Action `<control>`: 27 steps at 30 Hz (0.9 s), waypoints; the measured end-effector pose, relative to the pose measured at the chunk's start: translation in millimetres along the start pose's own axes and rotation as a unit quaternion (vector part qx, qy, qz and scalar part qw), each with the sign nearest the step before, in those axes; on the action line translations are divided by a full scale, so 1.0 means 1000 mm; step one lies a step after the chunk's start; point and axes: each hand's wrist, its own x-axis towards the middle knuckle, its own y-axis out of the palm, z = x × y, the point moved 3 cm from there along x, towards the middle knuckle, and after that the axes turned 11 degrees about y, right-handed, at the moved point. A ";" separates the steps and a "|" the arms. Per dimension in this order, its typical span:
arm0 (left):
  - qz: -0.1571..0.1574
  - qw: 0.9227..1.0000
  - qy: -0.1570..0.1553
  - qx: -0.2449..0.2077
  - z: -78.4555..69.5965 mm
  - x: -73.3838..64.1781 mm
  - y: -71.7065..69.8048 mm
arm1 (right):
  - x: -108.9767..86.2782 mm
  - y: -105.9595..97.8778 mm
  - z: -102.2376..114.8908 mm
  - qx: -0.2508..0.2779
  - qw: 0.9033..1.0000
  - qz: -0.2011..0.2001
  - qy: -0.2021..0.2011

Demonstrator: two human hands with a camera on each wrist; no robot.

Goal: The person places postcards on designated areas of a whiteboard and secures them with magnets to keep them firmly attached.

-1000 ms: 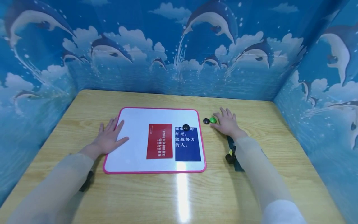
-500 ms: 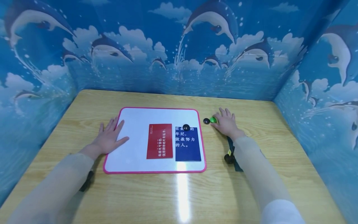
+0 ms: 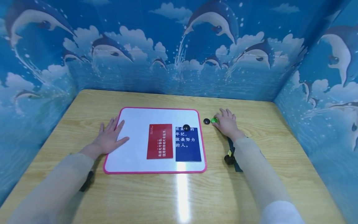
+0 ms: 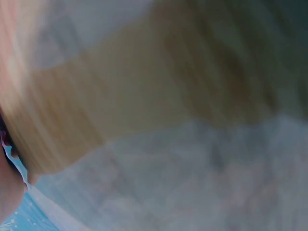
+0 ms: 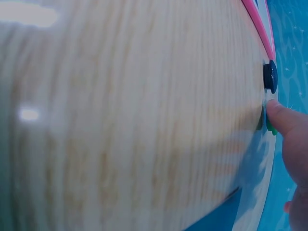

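Observation:
In the head view my left hand (image 3: 107, 140) rests with spread fingers on the left edge of a pink-rimmed whiteboard (image 3: 128, 158). My right hand (image 3: 227, 124) pinches a green round magnet (image 3: 214, 120) between thumb and finger, right of the board. Beside it on the table lies a black round magnet (image 3: 206, 121), a small gap apart. A second black magnet (image 3: 186, 127) sits on the top of a blue card (image 3: 188, 152) on the board. Left of that card lies a red card (image 3: 159, 141). The right wrist view shows the thumb (image 5: 281, 118) against the green magnet, mostly hidden.
The wooden table (image 3: 139, 199) runs up to a blue dolphin-print curtain (image 3: 134, 71) at the back and sides. A dark flat strap-like piece (image 3: 237, 165) with a black knob-like part (image 3: 228, 159) shows beneath the right forearm. Light glares off the table front.
The right thumb and finger have closed on the green magnet. It has shifted slightly right, away from the black one. The left hand, board and cards stay put.

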 end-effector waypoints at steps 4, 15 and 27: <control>-0.001 1.000 0.001 -0.006 -0.001 -0.001 -0.002 | 0.000 -0.001 -0.002 0.008 1.000 -0.006 -0.003; 0.000 1.000 -0.001 -0.007 0.000 -0.001 -0.001 | -0.002 -0.003 0.000 0.012 1.000 -0.014 -0.005; -0.005 1.000 0.001 -0.005 0.001 0.000 0.000 | -0.005 -0.008 0.004 0.013 1.000 -0.018 -0.011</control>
